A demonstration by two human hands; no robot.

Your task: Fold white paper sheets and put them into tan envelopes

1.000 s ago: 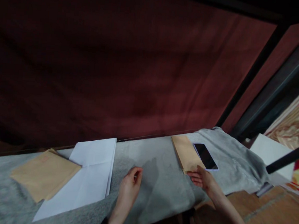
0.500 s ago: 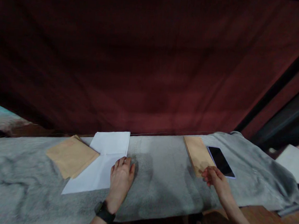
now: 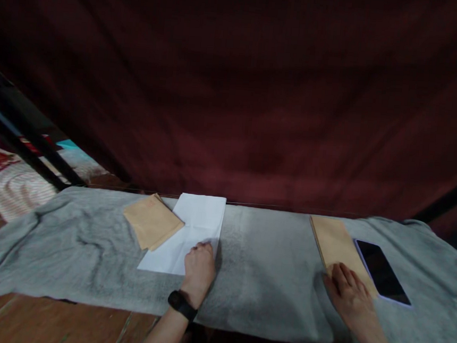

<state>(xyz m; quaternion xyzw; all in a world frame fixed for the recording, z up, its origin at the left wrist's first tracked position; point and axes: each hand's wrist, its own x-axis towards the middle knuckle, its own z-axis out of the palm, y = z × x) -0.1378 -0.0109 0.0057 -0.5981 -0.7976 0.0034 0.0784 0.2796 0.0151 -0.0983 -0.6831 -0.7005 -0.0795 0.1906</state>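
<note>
- Lilac-edged black phone (image 3: 382,273): right of creased white paper (image 3: 201,213).
- Tan paper envelopes (image 3: 152,221) overlap its left.
- Left hand (image 3: 199,266) curled over it; right hand (image 3: 351,297) bent on flat tan stack (image 3: 333,242); grips unclear.

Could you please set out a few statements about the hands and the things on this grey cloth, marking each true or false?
1. The phone lies beside the brown envelope stack. True.
2. The right hand is on the phone. False: the right hand is on the brown envelope stack.
3. The left hand is at the white paper. True.
4. The black watch is on the left wrist. True.
5. The loose brown envelopes lie entirely under the white paper. False: they partly overlap it from above.
</note>
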